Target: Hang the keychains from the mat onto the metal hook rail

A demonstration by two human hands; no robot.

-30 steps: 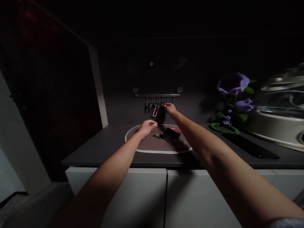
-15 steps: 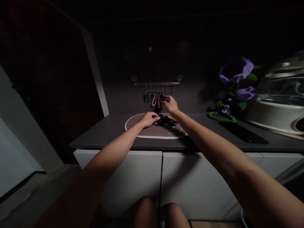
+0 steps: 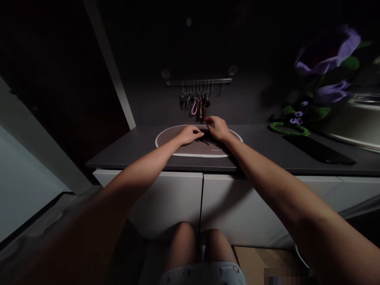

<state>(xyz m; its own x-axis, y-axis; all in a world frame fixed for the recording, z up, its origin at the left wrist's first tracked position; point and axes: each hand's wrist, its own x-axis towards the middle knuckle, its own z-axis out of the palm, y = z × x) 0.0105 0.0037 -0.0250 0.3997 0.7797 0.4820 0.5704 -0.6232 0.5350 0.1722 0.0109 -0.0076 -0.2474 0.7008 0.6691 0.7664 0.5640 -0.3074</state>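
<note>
Both my hands rest on an oval mat with a white rim [image 3: 178,152] on a dark countertop. My left hand [image 3: 188,134] is curled, fingers down on a dark bunch of keys [image 3: 206,139] lying on the mat. My right hand [image 3: 218,127] is curled over the same bunch from the right, fingertips pinched at it. Most of the bunch is hidden under the hands. On the wall above, a hook rail [image 3: 198,82] carries several hanging key bunches [image 3: 194,102], one with a pink loop.
The dark countertop [image 3: 124,148] sits on white cabinet doors [image 3: 178,202]. Purple artificial flowers [image 3: 325,55] and a green ring [image 3: 289,128] stand at the right, with a flat black object [image 3: 319,149] in front. My knees [image 3: 196,247] show below.
My right hand has come down from the hanging keys on the rail to the key bunch on the mat. The left hand slid right onto it. The view has dropped lower and closer.
</note>
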